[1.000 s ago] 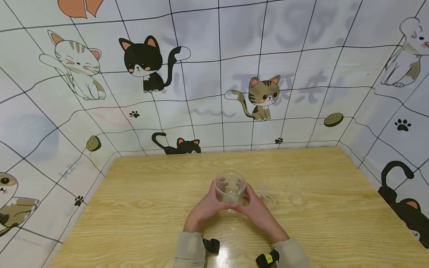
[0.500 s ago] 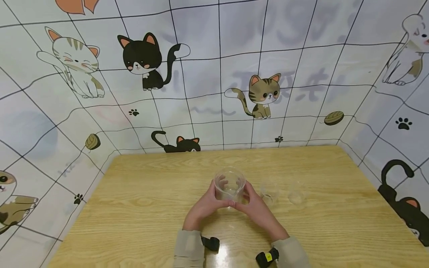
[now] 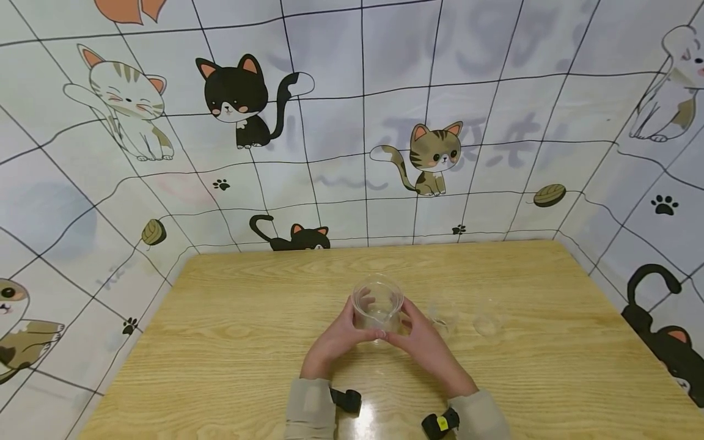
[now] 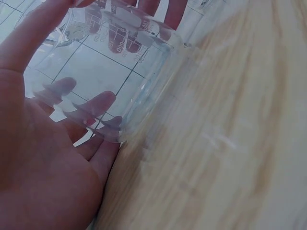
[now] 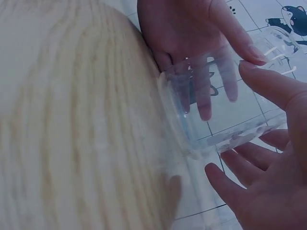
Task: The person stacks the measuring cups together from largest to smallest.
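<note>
A clear glass beaker [image 3: 378, 318] stands upright at the middle of the table, its pouring lip turned toward the person. My left hand [image 3: 340, 337] grips it from the left, fingers spread round the far side. From the right, my right hand [image 3: 420, 343] holds the same beaker, and the two thumb tips meet at its near side. Pale scale marks show on the beaker wall [image 4: 122, 50] in the left wrist view. Through the glass [image 5: 249, 112] in the right wrist view, the left fingers are visible. The beaker's base is right at the tabletop.
Two more clear glass vessels, faint against the wood, stand to the right: one [image 3: 442, 319] close beside the right hand, another [image 3: 486, 324] farther right. The wooden table [image 3: 247, 318] meets a cat-patterned wall covering [image 3: 341, 146] at its back and sides.
</note>
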